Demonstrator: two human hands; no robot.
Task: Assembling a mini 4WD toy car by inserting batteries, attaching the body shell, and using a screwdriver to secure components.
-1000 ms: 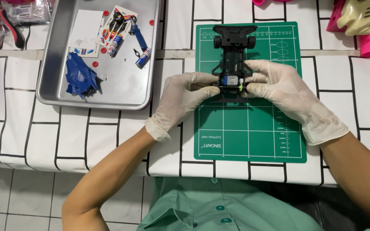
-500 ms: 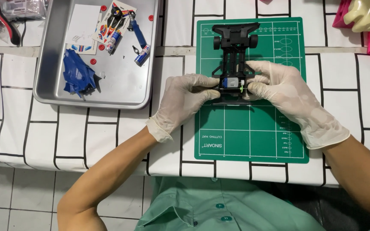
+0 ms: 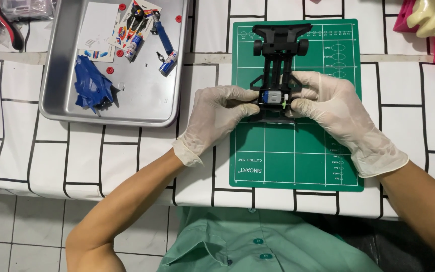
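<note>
Both hands [image 3: 278, 108] grip chassis [image 3: 277, 65]; tray [image 3: 61, 75] alongside.

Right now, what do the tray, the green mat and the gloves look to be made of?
Tray: likely brushed steel or aluminium, dull grey sheen. Mat: probably matte rubbery plastic, printed grid. Gloves on both hands, left and right: thin latex-like, wrinkled, pale.

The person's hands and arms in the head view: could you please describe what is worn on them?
Both the left hand and the right hand wear thin, off-white disposable gloves, slightly wrinkled, each ending in a loose cuff just past the wrist. Beyond the cuffs the forearms are bare, with no watch or markings visible. A green buttoned shirt shows at the bottom edge; no sleeves reach the forearms.
</note>
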